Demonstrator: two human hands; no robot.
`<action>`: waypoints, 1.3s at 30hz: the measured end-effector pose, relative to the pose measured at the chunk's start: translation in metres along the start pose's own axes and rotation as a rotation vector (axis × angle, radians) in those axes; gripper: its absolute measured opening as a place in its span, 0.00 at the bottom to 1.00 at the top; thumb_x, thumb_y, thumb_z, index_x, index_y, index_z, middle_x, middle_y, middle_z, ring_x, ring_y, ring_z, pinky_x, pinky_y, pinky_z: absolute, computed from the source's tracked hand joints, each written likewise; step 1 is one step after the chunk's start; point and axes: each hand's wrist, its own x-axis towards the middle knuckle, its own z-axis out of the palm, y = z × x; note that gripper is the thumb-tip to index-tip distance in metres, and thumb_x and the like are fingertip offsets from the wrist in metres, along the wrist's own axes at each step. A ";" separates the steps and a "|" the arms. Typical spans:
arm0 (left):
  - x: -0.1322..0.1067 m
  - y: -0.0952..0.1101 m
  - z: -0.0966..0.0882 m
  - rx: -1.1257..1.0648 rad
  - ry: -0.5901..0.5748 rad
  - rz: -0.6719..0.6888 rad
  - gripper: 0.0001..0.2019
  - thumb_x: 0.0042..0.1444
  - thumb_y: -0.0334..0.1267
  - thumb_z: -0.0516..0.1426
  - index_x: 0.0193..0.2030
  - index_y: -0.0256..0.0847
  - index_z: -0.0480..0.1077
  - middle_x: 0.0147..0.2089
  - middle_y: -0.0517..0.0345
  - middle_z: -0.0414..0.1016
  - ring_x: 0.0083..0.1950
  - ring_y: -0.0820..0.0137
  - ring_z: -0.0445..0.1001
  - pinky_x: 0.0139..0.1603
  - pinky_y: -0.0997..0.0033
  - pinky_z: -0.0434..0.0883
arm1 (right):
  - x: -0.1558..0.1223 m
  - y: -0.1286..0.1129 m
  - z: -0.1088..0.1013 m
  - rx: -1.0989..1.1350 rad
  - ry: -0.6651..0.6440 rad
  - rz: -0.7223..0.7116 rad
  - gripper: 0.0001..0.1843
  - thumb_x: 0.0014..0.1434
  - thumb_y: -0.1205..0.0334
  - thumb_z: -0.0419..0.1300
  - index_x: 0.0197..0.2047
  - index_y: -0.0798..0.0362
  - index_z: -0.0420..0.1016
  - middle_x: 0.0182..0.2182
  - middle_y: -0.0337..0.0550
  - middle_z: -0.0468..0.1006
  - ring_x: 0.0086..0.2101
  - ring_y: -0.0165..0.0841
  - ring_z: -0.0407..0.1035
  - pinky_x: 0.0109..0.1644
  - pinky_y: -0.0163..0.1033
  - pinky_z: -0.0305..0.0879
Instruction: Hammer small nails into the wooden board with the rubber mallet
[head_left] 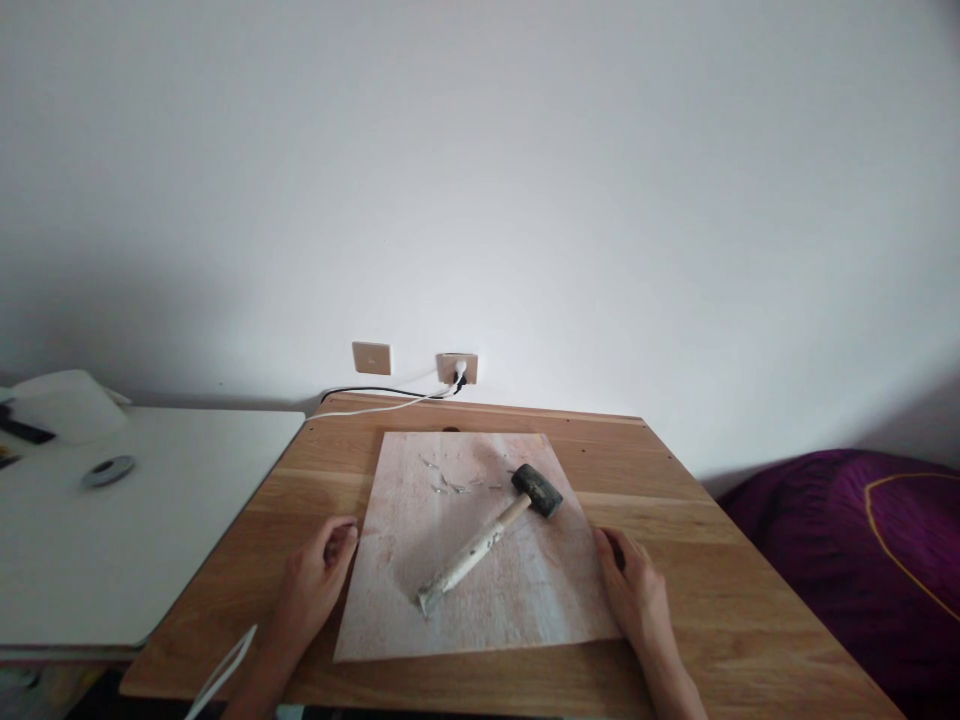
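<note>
A thin, pale, scuffed board (397,620) lies flat on a wooden table, with my hands at its two sides. My left hand (319,570) is curled, its thumb and fingertips at the left edge of the board. At the right edge, my right hand (634,580) is closed in the same way, fingertips on the board's side. Diagonally across the board rests a hammer (480,545), its dark head (537,490) to the upper right and its worn whitish handle toward the lower left. Several small nails (450,487) are scattered beyond the handle.
Behind the wooden table (720,600), a wall socket (457,368) holds plugs with black and white cables. To the left stands a white table (217,500) with a roll of tape (109,471). A purple bean bag (840,540) sits at the right.
</note>
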 end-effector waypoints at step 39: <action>-0.025 0.039 0.032 0.285 -0.248 0.524 0.22 0.71 0.51 0.51 0.67 0.47 0.66 0.67 0.49 0.72 0.66 0.59 0.72 0.67 0.55 0.72 | -0.032 -0.111 0.035 1.165 -0.322 0.609 0.30 0.52 0.45 0.70 0.52 0.51 0.72 0.24 0.32 0.72 0.20 0.27 0.64 0.21 0.31 0.59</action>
